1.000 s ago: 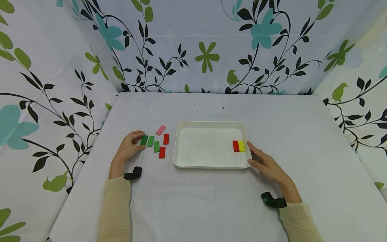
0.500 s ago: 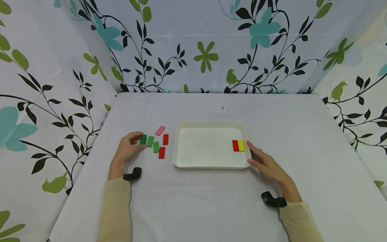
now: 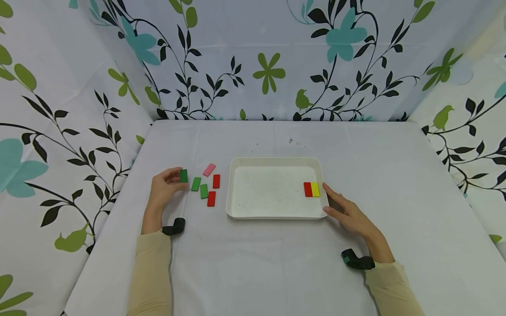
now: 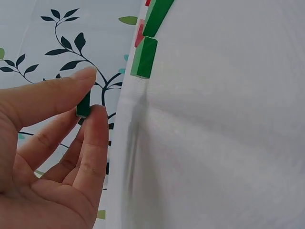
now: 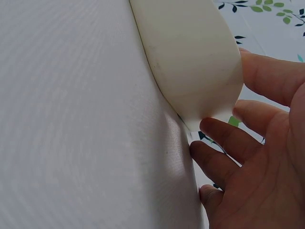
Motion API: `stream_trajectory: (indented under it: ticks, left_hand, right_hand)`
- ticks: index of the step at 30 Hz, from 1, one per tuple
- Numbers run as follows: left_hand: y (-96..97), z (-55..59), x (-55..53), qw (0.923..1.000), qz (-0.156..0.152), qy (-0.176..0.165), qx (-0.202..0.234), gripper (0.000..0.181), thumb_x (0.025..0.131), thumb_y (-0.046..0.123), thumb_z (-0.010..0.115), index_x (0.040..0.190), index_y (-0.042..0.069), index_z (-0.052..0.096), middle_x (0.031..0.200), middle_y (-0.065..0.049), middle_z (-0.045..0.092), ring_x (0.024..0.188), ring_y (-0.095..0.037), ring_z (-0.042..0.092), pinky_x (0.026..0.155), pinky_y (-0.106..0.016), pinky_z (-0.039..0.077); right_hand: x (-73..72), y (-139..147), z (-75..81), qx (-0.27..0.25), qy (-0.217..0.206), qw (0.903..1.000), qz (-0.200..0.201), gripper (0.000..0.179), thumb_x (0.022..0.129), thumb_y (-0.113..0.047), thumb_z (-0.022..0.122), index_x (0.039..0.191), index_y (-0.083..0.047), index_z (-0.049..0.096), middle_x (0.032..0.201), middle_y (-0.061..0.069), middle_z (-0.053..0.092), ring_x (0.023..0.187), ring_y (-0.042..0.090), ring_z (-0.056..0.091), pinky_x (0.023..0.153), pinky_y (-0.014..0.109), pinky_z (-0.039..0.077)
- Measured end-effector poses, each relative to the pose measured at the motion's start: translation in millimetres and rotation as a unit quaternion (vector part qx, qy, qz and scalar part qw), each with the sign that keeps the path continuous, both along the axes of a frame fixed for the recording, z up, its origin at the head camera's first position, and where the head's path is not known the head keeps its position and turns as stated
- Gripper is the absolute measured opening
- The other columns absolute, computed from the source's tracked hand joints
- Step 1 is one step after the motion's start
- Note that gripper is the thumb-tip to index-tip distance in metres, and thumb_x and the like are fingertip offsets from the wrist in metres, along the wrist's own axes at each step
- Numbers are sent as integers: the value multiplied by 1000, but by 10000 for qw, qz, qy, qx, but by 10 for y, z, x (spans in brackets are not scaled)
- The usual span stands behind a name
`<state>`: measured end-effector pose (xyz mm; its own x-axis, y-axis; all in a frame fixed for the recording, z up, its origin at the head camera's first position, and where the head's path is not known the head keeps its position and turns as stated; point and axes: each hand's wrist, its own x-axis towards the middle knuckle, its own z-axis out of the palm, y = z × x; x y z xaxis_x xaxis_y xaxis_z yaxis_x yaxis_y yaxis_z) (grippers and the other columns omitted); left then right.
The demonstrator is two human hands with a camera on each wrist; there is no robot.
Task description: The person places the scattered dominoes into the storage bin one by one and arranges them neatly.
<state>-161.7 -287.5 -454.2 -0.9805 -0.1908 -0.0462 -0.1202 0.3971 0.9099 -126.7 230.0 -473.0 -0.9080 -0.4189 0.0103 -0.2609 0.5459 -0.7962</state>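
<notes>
Between thumb and fingertips my left hand (image 3: 164, 188) pinches a green rectangular block (image 3: 183, 176), held up at the left of the table. In the left wrist view the green block (image 4: 83, 106) appears edge-on, apart from the other blocks. My right hand (image 3: 352, 216) touches the right end of a white tray (image 3: 261, 188) with extended fingers. The right wrist view has the thumb and fingertips against the tray's outer wall (image 5: 195, 62). Inside the tray, a red block (image 3: 308, 189) and a yellow block (image 3: 315, 189) lie side by side near its right end.
Right of the left hand lie two green blocks, one (image 3: 196, 184) beside the other (image 3: 204, 191). Close by are a pink block (image 3: 209, 170), an upper red block (image 3: 216, 181) and a lower red block (image 3: 211, 199). Patterned curtains (image 3: 237, 44) surround the white-covered table (image 3: 257, 263).
My left hand has lifted the green block and drawn it slightly left and away from the other blocks. The right hand and the tray keep their places.
</notes>
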Motion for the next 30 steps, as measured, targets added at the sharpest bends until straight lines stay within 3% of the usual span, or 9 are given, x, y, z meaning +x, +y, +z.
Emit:
stream_trajectory:
  ticks: [5, 9, 18, 30]
  left_hand:
    - [60, 65, 2, 9993, 192, 276, 179, 54, 68, 7, 75, 119, 10, 56, 97, -1, 58, 87, -10, 55, 65, -15, 47]
    - [158, 183, 18, 9985, 106, 465, 251, 53, 68, 10, 76, 117, 11, 58, 99, 0, 59, 88, -11, 54, 66, -17, 48]
    - [578, 522, 67, 9963, -275, 658, 471, 52, 69, 7, 75, 117, 4, 56, 104, -12, 57, 89, -18, 53, 68, -16, 49]
    - [1187, 644, -39, 9920, -1002, 465, 618, 51, 69, 6, 74, 117, 10, 57, 106, -11, 56, 92, -21, 55, 73, -23, 50]
  right_hand:
    - [-5, 5, -6, 3, 19, 10000, 8, 64, 87, -24, 56, 141, -25, 21, 146, 3, 21, 134, 33, 14, 106, 54, 7]
    - [-7, 3, 1, 32, -7, 10000, -1, 64, 87, -26, 55, 142, -25, 21, 147, 2, 20, 134, 33, 14, 106, 54, 7]
    - [-11, 13, -31, 25, -8, 10000, -8, 64, 87, -28, 55, 142, -26, 21, 147, 2, 20, 134, 34, 13, 105, 55, 7]
    - [-3, 2, -18, 51, -39, 10000, -20, 64, 87, -28, 55, 142, -26, 21, 147, 2, 20, 134, 34, 13, 105, 54, 7]
